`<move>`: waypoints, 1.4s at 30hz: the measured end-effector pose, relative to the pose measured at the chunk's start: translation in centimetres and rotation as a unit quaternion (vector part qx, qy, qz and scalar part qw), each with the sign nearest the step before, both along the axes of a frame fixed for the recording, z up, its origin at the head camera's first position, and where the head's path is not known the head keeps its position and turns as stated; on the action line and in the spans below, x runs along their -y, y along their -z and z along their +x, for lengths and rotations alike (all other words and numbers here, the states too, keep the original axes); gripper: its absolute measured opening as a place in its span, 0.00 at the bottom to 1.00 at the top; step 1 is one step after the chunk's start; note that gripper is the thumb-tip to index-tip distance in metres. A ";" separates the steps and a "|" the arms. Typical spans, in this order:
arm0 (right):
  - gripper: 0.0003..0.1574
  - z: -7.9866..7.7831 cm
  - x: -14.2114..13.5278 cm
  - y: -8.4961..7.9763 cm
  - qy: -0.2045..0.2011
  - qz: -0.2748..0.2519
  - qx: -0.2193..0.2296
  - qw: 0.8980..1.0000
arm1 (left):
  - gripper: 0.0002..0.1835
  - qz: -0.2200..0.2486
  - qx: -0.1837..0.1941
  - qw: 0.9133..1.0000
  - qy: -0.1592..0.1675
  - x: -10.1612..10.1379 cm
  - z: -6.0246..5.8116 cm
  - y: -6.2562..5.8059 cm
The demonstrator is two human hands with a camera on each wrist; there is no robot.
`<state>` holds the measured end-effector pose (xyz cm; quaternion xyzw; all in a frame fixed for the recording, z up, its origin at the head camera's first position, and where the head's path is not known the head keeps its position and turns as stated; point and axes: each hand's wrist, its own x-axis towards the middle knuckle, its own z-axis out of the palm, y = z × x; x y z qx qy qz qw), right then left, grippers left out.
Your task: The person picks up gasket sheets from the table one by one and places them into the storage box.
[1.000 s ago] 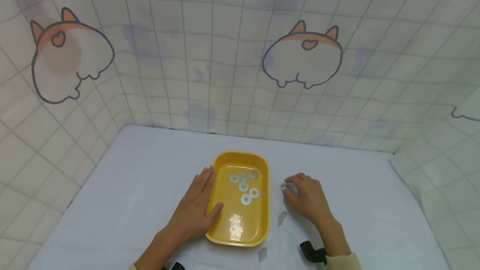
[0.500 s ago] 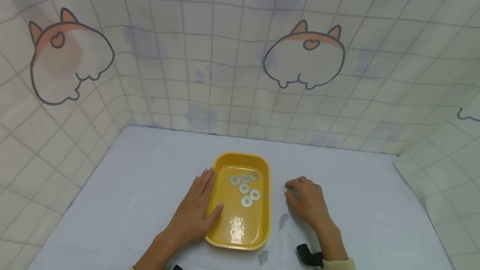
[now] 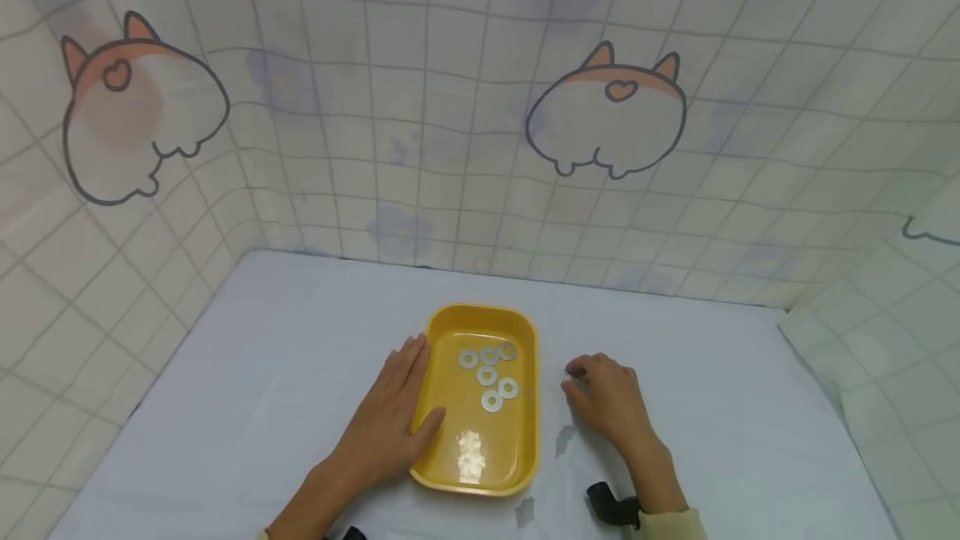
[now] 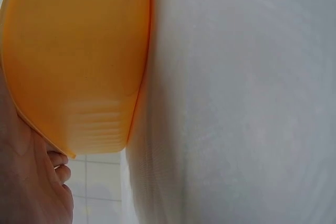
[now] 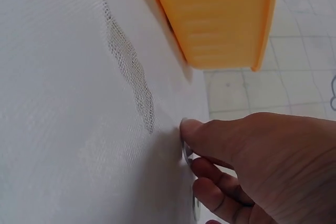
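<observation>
A yellow tray (image 3: pixel 472 473) sits on the white-covered table, with several flat metal washers (image 3: pixel 487 376) in its far half. My left hand (image 3: pixel 386 423) rests along the tray's left rim, fingers straight and thumb over the edge. To the right of the tray, my right hand (image 3: pixel 611 398) is low at the tabletop with bent fingers. In the right wrist view, its thumb and index finger pinch a metal washer (image 5: pixel 186 151), seen nearly edge-on. Another washer (image 5: pixel 196 208) shows partly beneath the other fingers.
Grey patches (image 3: pixel 525 512) mark the table cover (image 3: pixel 300 340) near the tray's right side. A patterned cloth (image 3: pixel 450 148) encloses the table at the back and sides. A black curved piece (image 3: pixel 611 507) is at the right wrist.
My right hand has shifted slightly left and toward me, its fingers still bent at the tabletop. The left hand, the tray and the washers in it stay in place.
</observation>
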<state>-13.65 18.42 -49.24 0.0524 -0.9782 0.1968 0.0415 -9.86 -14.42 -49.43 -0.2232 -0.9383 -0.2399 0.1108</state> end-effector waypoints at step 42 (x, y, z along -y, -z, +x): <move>0.12 0.1 1.8 -0.9 0.013 0.100 -0.006 0.995 | 0.47 -0.005 0.003 1.000 -0.003 0.0 -0.1 0.3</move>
